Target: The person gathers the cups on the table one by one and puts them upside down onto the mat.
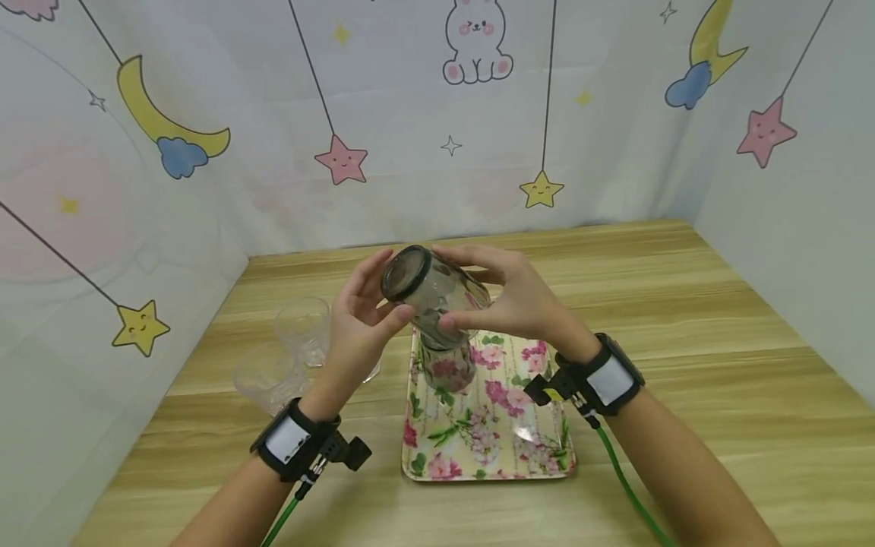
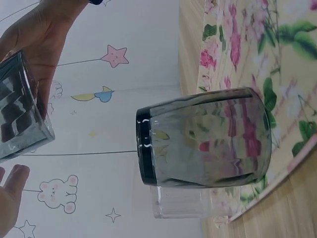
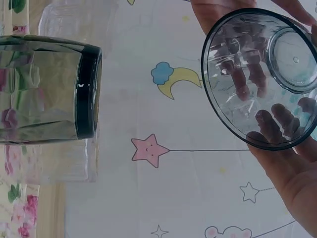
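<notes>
Both hands hold a grey-tinted glass tumbler (image 1: pixel 447 300), raised and tilted over the tray. My left hand (image 1: pixel 360 315) grips it near its thick dark base end, with the thumb in front. From the other side my right hand (image 1: pixel 516 296) grips the end with the open mouth, which faces the camera in the right wrist view. A second grey tumbler (image 2: pixel 203 139) stands on the flowered tray (image 1: pixel 472 460), its thick dark end upward. In the head view the held tumbler partly hides the standing one.
Clear glasses (image 1: pixel 270 376) stand on the wooden table (image 1: pixel 683 342) left of the tray, partly behind my left hand and wrist. A white cloth wall (image 1: pixel 410 99) with printed stars and moons encloses the table's back and sides. Green cables (image 1: pixel 625 475) run from both wrist straps.
</notes>
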`<action>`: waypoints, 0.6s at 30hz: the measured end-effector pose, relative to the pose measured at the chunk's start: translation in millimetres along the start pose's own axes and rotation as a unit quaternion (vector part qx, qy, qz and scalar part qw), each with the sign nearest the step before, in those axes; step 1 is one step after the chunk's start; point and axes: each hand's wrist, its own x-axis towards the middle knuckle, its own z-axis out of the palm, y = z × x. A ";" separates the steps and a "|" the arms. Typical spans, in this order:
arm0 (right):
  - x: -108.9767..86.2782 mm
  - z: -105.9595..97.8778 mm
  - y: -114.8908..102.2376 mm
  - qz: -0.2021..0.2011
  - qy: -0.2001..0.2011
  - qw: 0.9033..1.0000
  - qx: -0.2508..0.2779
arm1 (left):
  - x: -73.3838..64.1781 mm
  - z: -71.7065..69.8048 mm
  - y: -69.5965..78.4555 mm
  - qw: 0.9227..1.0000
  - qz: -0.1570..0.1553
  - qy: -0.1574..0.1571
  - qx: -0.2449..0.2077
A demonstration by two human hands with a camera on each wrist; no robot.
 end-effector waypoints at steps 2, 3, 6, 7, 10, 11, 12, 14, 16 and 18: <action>-0.9 0.9 -0.2 0.003 0.015 1.000 0.009 | 0.0 4.6 -0.1 1.000 0.009 0.013 -0.003; -1.4 1.4 -0.4 0.005 0.023 1.000 0.014 | -0.1 6.7 -0.1 1.000 0.013 0.019 -0.006; -2.0 3.1 -1.2 0.005 0.039 0.999 0.031 | -1.2 11.7 -0.6 0.999 0.022 0.027 -0.008; -2.0 3.8 -1.4 0.003 0.043 0.998 0.038 | -1.7 13.2 -0.9 0.999 0.025 0.028 -0.008; -2.0 6.1 -0.9 -0.004 0.048 0.997 0.057 | -3.8 16.6 -2.6 0.999 0.037 0.027 -0.017; -2.1 7.0 -0.4 -0.007 0.049 0.997 0.063 | -4.4 17.6 -3.2 0.999 0.040 0.026 -0.021; -2.3 7.9 0.1 -0.009 0.049 0.996 0.068 | -5.2 18.3 -4.0 0.998 0.044 0.026 -0.024; -3.2 10.1 1.4 -0.012 0.046 0.996 0.072 | -6.9 19.0 -5.7 0.998 0.050 0.027 -0.027; -4.1 12.1 2.4 -0.015 0.043 0.996 0.073 | -8.3 19.0 -7.1 0.998 0.051 0.029 -0.029; -5.1 14.2 3.4 -0.013 0.040 0.997 0.071 | -9.8 18.2 -8.4 0.998 0.046 0.032 -0.029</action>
